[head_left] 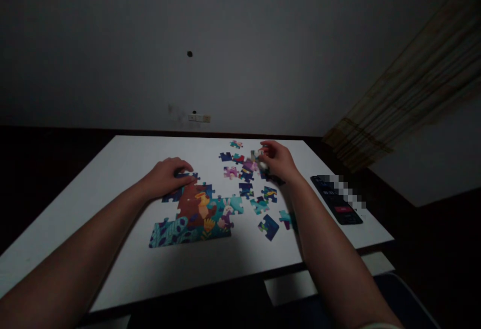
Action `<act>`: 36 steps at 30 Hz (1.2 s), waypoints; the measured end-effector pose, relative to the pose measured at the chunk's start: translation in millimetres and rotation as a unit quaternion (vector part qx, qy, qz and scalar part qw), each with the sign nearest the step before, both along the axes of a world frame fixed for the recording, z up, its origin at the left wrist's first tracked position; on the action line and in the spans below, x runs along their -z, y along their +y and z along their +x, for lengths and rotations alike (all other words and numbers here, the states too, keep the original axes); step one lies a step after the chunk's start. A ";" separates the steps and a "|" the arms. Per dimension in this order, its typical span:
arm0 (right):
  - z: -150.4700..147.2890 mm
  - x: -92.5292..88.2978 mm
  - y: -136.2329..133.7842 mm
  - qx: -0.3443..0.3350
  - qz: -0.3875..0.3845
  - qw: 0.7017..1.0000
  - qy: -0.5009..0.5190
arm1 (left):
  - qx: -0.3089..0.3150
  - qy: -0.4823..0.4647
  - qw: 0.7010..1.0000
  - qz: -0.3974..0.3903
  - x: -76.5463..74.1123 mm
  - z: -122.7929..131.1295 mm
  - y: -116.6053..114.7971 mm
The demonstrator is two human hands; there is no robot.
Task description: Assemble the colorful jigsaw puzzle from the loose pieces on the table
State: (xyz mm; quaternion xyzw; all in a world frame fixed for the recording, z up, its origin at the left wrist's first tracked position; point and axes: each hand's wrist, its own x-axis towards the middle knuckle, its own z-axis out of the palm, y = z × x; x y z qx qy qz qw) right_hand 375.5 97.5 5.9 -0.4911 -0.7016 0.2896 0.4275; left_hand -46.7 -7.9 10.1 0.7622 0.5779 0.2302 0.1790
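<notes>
The person's left hand (164, 178) is resting on the white table (150, 163), its fingers lying close together over a dark blue jigsaw piece (190, 174) at the top edge of the assembled puzzle section (191, 216). Whether that hand is clamping the piece or only covering it, I cannot tell. The section is sitting left of centre on the table, showing a brown bear-like figure, a white rabbit and teal and navy leaves, with its outline still ragged. The right hand (278, 161) is hovering over a loose cluster of pieces further along the table, its fingers (265, 147) drawn together around a pale, blurred bit of something, possibly a piece, though I cannot tell if it is gripped. Loose pieces are lying scattered between the hands and below the right hand, including a pink and purple piece (230, 172), a teal piece (259, 205) and a dark blue piece (268, 227) nearest the right forearm. A dark phone (336, 199) is lying just right of the pieces near the table's edge, with part of it pixelated and a red button glowing on its screen. Beyond the table, a grey wall (240, 43) is rising behind, carrying a row of switch plates (199, 117), and a tan curtain (409, 83) is hanging at the upper right.
</notes>
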 end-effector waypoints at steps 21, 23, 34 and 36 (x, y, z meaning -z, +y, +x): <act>-16.8 -38.4 -59.3 -0.324 -0.193 0.926 0.021 | -0.002 0.004 1.000 -0.009 2.0 3.8 -0.3; -19.7 -39.8 -66.9 -0.391 -0.287 0.874 -0.030 | -0.004 0.005 1.000 -0.010 2.0 3.9 -0.1; -51.0 -34.6 -83.2 -0.423 -0.331 0.830 -0.151 | 0.002 0.004 1.000 0.001 4.1 4.1 0.0; -52.8 -37.2 -86.8 -0.419 -0.306 0.837 -0.174 | 0.002 0.006 1.000 0.003 5.2 4.0 0.7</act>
